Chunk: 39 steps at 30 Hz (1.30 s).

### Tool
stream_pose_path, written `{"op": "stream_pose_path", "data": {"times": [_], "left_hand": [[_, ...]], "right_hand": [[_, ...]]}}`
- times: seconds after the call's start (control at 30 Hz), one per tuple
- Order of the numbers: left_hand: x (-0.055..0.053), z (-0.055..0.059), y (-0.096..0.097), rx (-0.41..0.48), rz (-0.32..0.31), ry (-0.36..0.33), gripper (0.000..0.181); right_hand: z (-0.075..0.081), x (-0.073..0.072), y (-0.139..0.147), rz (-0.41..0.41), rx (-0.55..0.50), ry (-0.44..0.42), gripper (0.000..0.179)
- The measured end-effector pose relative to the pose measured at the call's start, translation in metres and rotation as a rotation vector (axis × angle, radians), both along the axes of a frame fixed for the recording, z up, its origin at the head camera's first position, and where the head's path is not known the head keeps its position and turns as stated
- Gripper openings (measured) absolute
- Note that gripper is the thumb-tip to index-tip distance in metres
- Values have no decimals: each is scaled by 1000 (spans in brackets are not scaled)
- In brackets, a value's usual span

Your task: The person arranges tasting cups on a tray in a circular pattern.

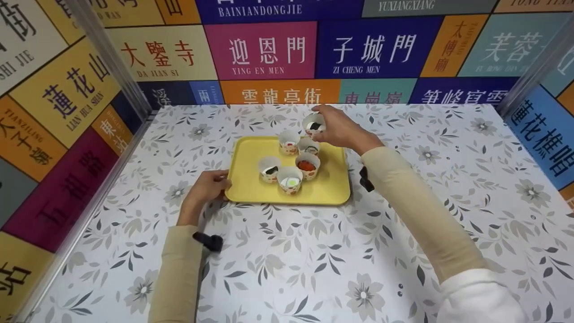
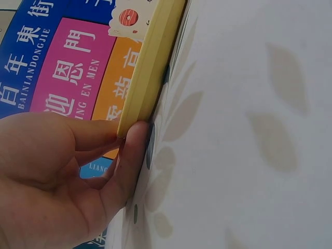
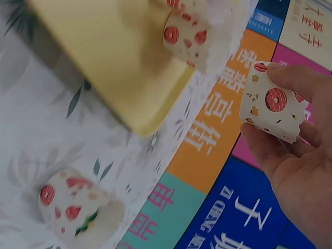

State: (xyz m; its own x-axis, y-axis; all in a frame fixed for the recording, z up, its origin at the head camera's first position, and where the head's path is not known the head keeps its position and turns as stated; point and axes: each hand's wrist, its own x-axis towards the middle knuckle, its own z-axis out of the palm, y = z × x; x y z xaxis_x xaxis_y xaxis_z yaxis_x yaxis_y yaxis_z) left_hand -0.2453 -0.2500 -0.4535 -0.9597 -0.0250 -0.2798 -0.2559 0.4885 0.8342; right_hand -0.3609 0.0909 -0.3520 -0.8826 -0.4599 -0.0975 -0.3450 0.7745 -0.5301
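Note:
My left hand pinches the left rim of a yellow tray; the left wrist view shows thumb and fingers at its edge. Raised above the tray's far right part, my right hand grips a small patterned paper cup with something dark inside. Several like cups stand on the tray. One cup holds orange-red bits, another cup something white and green, and a third cup something dark. In the right wrist view, a cup with green contents is off the tray on the tablecloth; the head view does not show it.
A white tablecloth with grey flowers and leaves covers the table. Colourful panels with writing stand along the back and both sides. The right forearm reaches over the table's right half.

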Motion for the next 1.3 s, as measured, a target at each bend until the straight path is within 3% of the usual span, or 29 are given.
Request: {"op": "stream_pose_path", "data": {"times": [0.4,0.77,1.1,1.3], "left_hand": [[-2,2,1,-25,3,-3,47],[-1,1,-3,-42,-2,-13,48],[0,-1,-2,-8,-20,11,46],[0,-1,1,-25,3,11,45]], "right_hand": [[2,7,-43,66,1,1,74],[-12,10,-82,71,-92,-25,72],[-27,15,-104,-40,-183,-52,71],[-35,19,-108,-84,-189,-44,70]]}}
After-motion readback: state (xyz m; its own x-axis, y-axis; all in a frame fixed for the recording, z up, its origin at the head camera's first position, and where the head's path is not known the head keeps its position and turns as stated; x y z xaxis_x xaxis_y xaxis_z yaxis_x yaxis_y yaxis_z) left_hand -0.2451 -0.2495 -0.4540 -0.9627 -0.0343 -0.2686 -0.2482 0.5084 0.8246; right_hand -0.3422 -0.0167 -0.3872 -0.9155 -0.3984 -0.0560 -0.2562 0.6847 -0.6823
